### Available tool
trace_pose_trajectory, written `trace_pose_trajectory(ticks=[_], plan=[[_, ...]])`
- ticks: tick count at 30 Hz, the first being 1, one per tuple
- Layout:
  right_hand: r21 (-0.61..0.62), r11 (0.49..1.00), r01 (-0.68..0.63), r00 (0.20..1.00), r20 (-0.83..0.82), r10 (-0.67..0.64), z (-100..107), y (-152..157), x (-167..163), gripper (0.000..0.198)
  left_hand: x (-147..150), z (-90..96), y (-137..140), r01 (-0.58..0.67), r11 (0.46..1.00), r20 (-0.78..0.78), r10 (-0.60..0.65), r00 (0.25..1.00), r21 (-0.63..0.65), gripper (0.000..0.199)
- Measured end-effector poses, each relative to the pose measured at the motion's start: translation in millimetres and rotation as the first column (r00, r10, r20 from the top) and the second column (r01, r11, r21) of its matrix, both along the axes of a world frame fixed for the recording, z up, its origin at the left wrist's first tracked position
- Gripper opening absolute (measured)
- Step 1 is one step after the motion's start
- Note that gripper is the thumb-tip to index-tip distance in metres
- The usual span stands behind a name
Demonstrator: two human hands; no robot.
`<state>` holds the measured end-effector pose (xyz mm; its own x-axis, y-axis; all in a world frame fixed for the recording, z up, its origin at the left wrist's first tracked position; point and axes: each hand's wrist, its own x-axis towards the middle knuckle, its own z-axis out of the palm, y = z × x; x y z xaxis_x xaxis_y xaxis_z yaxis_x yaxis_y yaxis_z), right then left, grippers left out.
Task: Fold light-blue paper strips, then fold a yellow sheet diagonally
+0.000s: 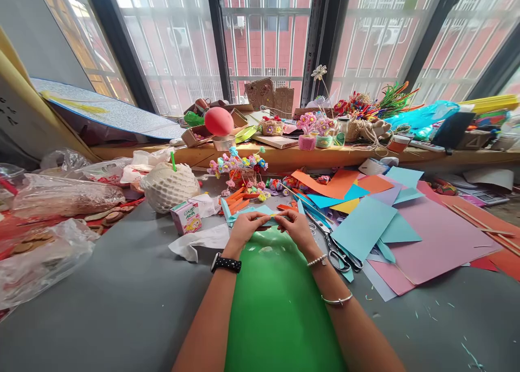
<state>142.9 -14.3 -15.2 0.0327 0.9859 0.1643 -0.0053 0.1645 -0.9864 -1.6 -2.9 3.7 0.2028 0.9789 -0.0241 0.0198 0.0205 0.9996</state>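
Observation:
My left hand (248, 230) and my right hand (296, 230) meet above the far end of a green glossy surface (280, 301). Fingers and thumbs of both pinch a small piece of light blue paper (268, 219), mostly covered by the fingertips. More folded light blue paper (228, 212) lies just behind my left hand. Beside my right wrist are black-handled scissors (338, 253), lying on the table with blue paper scraps around them. Orange paper pieces (238, 201) sit just beyond my hands.
Coloured paper sheets (439, 231) spread over the right side. On the left stand a small drink carton (187, 218), a tissue (203, 243), a foam-netted coconut (168, 185) and plastic bags (65, 196). A flower arrangement (239, 169) is behind my hands; crafts and a red balloon (219, 121) line the windowsill.

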Motion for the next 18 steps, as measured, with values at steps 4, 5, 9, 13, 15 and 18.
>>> trace_pose_trajectory(ticks=[4,5,9,13,15,18], plan=[[-0.001,1.000,0.019,1.000,-0.016,-0.019,1.9,-0.4,-0.4,0.025,1.0,6.4,-2.8,-0.044,0.997,-0.087,0.049,0.995,0.059,0.027],[-0.008,1.000,0.017,1.000,-0.026,-0.017,2.2,-0.4,-0.1,0.025,0.6,7.8,-3.1,-0.043,0.997,-0.095,0.049,0.994,0.060,0.027],[-0.046,0.999,-0.011,0.996,-0.091,0.006,3.2,-0.9,1.3,0.024,-3.1,8.6,-1.0,0.004,1.000,-0.061,-0.005,0.998,-0.012,0.026],[-0.076,0.997,-0.025,0.991,-0.130,0.015,3.9,-0.6,2.1,0.023,-6.0,5.3,2.5,0.032,0.999,-0.032,-0.033,0.999,-0.031,0.027],[-0.080,0.997,-0.024,0.991,-0.134,0.013,3.3,0.1,2.5,0.022,-6.6,4.4,3.0,0.039,0.999,-0.024,-0.040,0.999,-0.022,0.028],[-0.088,0.995,-0.040,0.990,-0.140,0.028,2.2,0.7,3.0,0.021,-7.4,4.2,2.9,0.022,1.000,-0.047,-0.022,0.999,0.001,0.027]])
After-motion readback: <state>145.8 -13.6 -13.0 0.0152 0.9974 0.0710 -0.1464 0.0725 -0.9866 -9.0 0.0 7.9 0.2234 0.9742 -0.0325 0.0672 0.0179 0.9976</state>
